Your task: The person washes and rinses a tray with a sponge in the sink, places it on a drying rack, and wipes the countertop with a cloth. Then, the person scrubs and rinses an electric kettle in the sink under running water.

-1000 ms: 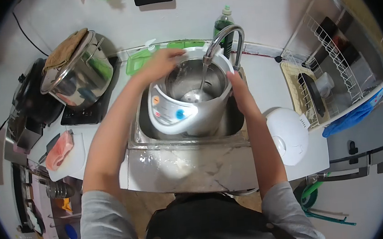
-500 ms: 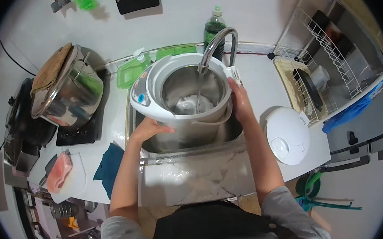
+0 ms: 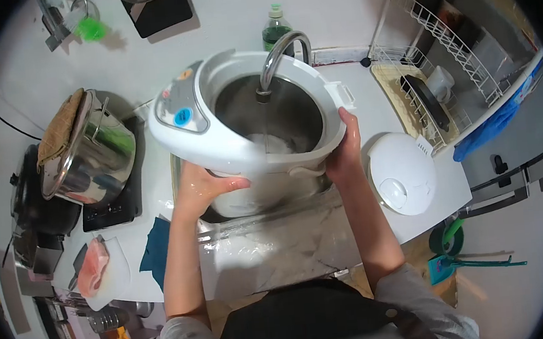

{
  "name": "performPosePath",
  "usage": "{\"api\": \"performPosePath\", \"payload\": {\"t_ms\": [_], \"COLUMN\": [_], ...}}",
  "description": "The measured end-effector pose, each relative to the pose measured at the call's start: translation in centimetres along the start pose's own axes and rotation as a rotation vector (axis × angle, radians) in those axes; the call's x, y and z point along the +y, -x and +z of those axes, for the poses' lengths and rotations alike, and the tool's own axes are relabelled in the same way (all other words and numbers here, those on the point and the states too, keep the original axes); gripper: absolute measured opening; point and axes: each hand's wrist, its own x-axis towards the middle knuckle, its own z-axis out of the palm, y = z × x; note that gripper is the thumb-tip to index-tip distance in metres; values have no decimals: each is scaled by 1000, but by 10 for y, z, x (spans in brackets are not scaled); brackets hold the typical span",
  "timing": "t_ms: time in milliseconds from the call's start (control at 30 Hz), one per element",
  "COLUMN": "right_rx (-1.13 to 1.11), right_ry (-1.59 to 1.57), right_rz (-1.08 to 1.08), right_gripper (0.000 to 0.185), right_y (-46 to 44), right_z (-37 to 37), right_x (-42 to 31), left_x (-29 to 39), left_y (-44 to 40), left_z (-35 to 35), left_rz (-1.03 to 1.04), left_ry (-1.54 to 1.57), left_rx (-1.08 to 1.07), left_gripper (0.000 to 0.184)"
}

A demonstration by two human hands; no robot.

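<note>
A white electric thermo pot (image 3: 241, 188) with a control panel and a steel inner wall is held over the sink (image 3: 208, 223), its lid off. My left hand (image 3: 199, 189) grips its left side below the panel, thumb along the outer wall. On the right side, my right hand (image 3: 345, 150) is closed round the body under the rim, near the hinge. The curved faucet (image 3: 269, 69) reaches over the opening, and a thin stream of water seems to fall inside. To the right lies the round white lid (image 3: 410, 170) on the counter.
A steel stockpot (image 3: 105, 152) stands on a black induction cooker (image 3: 104, 213) at left. Behind the faucet is a green dish soap bottle (image 3: 277, 30). A wire dish rack (image 3: 455, 56) stands at right. A dark cloth (image 3: 156, 250) lies on the left counter edge.
The thermo pot has come up out of the sink towards me, tilted, with both hands still on it. It now hides the green containers behind it. The view has shifted slightly.
</note>
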Motion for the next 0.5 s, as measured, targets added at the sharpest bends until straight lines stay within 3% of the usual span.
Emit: {"api": "performPosePath", "payload": {"t_ms": [133,233,333,500], "right_rx": [-129,-245,-151,-48], "right_ry": [-261,-506,-530,-637], "right_rz": [120,259,282,574], "right_gripper": [64,64,75,77], "right_y": [-4,-2,-8,13], "right_z": [1,1,2,15], "right_x": [5,24,75,122], "left_x": [63,103,116,112], "left_y": [-6,-13,-19,-9], "left_z": [5,15,18,13], "left_rz": [67,203,163,-25], "left_ry": [-156,-440,-581,-754], "left_rx": [50,129,169,137], "left_gripper": [72,74,86,88]}}
